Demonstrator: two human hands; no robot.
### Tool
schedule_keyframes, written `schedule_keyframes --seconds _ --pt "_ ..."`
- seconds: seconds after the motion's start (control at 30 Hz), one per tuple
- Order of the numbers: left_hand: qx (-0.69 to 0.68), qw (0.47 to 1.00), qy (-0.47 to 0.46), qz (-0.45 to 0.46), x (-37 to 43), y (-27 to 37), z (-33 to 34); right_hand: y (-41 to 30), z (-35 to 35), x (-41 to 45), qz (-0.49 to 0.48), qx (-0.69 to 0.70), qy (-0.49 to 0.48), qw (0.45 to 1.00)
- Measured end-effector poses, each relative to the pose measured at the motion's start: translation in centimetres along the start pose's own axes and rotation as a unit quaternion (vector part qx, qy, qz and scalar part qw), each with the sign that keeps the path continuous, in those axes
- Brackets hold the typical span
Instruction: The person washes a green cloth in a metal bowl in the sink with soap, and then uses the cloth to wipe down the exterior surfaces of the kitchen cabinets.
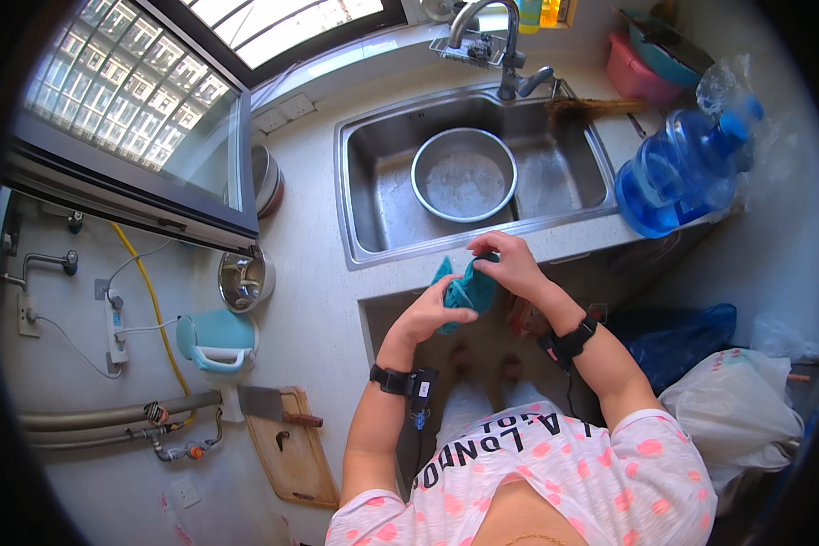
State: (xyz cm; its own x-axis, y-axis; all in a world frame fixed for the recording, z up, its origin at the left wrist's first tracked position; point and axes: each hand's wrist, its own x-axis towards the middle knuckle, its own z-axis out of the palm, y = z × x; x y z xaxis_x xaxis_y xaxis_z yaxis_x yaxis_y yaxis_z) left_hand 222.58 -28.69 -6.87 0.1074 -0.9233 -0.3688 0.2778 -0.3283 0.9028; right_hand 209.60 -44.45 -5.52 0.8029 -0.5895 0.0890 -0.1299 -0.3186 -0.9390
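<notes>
A crumpled teal cloth (474, 290) is gripped between my two hands, just in front of the counter's front edge. My left hand (431, 310) holds its left side, with the thumb and fingers around a bunched part. On the right, my right hand (508, 263) pinches the upper end of the cloth. Beyond them, a round metal basin (464, 175) stands in the stainless steel sink (382, 225); no contents can be made out in it. The chrome faucet (508, 61) rises behind the sink.
A large blue water jug (679, 174) stands right of the sink, near a straw brush (590, 109). To the left are a steel pot (244, 280), a light-blue kettle (218, 341), and a cleaver (273, 406) on a cutting board (297, 454). An open window sash (136, 130) hangs over the left counter.
</notes>
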Motion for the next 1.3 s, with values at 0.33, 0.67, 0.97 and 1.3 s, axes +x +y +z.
schedule_keyframes --seconds 0.33,0.67,0.97,1.3 --pt "-0.281 0.938 0.184 -0.086 -2.4 -6.8 2.9 4.7 1.3 -6.7 0.095 0.064 -0.143 0.983" --pt "-0.282 0.932 0.138 -0.180 -5.1 -6.3 2.6 4.8 -1.6 -8.7 0.029 -0.052 -0.129 0.990" --pt "-0.105 0.984 0.064 -0.126 -6.9 -5.4 1.2 -1.5 1.6 -10.9 0.094 -0.037 -0.210 0.972" --pt "-0.373 0.914 -0.142 -0.076 -9.1 -6.9 2.4 1.3 2.1 -13.1 0.131 -0.126 0.135 0.974"
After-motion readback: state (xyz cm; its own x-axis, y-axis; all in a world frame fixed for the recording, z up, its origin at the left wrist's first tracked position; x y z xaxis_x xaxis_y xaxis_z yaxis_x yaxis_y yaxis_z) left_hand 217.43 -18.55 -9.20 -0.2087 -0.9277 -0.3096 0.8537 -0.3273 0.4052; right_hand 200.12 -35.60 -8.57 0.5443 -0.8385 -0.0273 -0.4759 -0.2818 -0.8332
